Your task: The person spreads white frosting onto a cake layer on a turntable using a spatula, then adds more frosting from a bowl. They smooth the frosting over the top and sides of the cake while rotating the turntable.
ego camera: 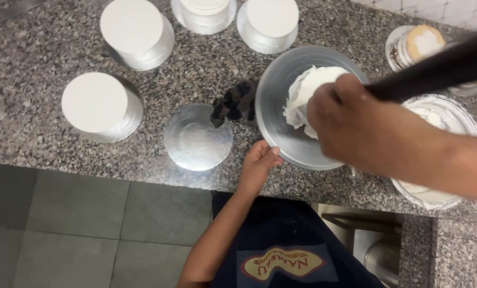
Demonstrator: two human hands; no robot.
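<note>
a round silver cake board point(289, 141) lies on the speckled granite counter point(30, 69), near its front edge, with a mound of white cream point(308, 93) heaped on its far half. the board's near rim is touched by the left hand point(259, 162), fingers curled loosely against the edge rather than clamped round it. the right hand point(350, 125) is held over the cream, clenched on a dark handle point(436, 66) that runs up and to the right; the working end of the tool is hidden under the hand, so its kind cannot be told. the board is judged to be light, thin and stiff, with a smooth foil face that would slide readily on the stone, so it is best steadied at the bare rim. the cream is judged soft and easily marked, and is not to be gripped. just left of the board lie a small empty silver board point(198, 137) and a dark crumpled object point(234, 102). four white frosted cakes, one at point(94, 102), stand on silver boards further back, and a bowl of cream point(436, 154) sits at the right.
</note>
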